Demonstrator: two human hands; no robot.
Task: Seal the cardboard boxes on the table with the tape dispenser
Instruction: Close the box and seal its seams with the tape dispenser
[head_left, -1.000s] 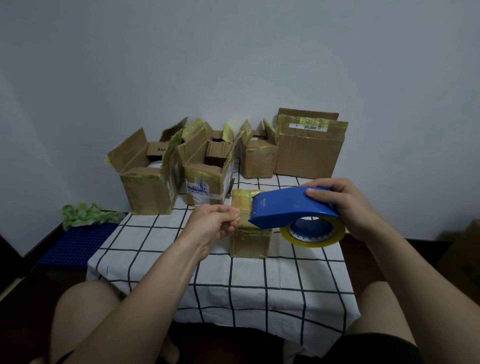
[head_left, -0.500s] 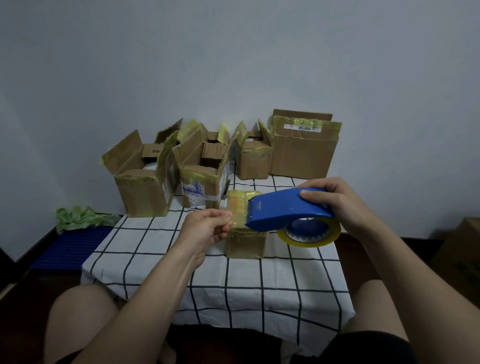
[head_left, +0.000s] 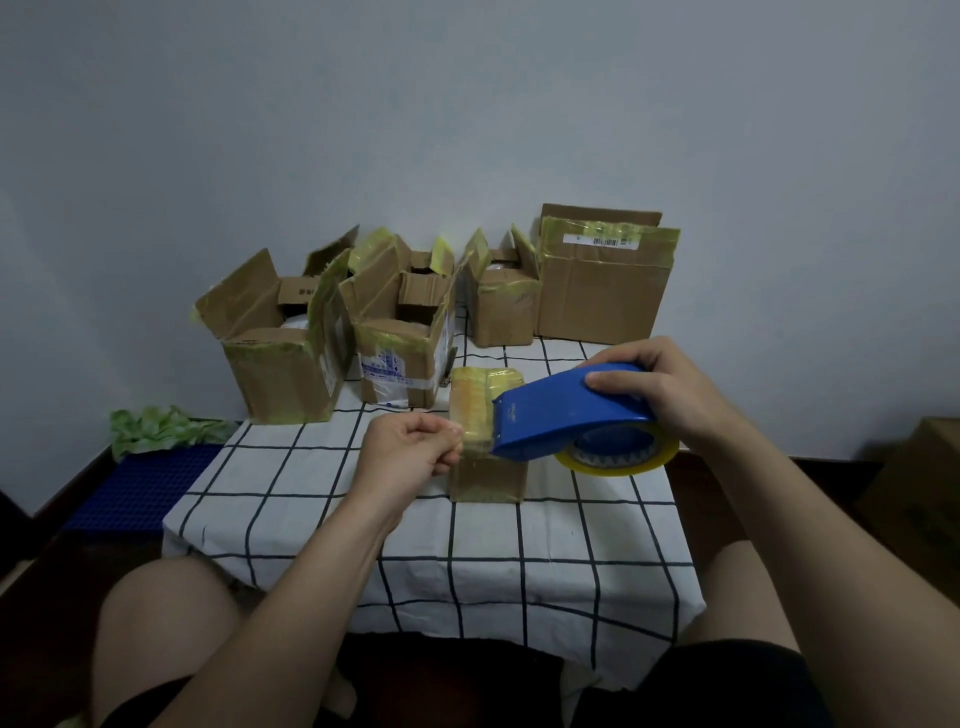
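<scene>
**Blue dispenser, tape end drawn a little further out**

Cardboard comes later; nearest are the two hands. The left hand (head_left: 410, 452) has its thumb and forefinger pressed together in a pinch, apparently on the loose end of the tape (the strip is too clear to trace with certainty). The right hand (head_left: 660, 395) is curled over the back of the tape dispenser (head_left: 566, 410), with the yellow-rimmed roll of tape (head_left: 618, 460) hanging under it.

Compared with a second ago, the left hand has eased leftwards, away from the dispenser's mouth, while the dispenser has barely shifted. I read that as a short length of tape being paid out. The strip is being readied, not yet laid down and cut.

Both hands are held over the small box (head_left: 485, 480), the task's thing at present. It stands shut near the middle of the desk (head_left: 519, 571), its top already glossy and yellow with tape.

Counted: two hands, one dispenser, one roll, one near box. In the back row, along the wall, I make four more:
- a wide open box (head_left: 280, 374);
- a labelled box (head_left: 395, 364) with its flaps up;
- a smaller open box (head_left: 501, 312);
- a tall box (head_left: 602, 296).

The middle flaps overlap, so four is my best count. Most of the sealing seems still ahead.
</scene>
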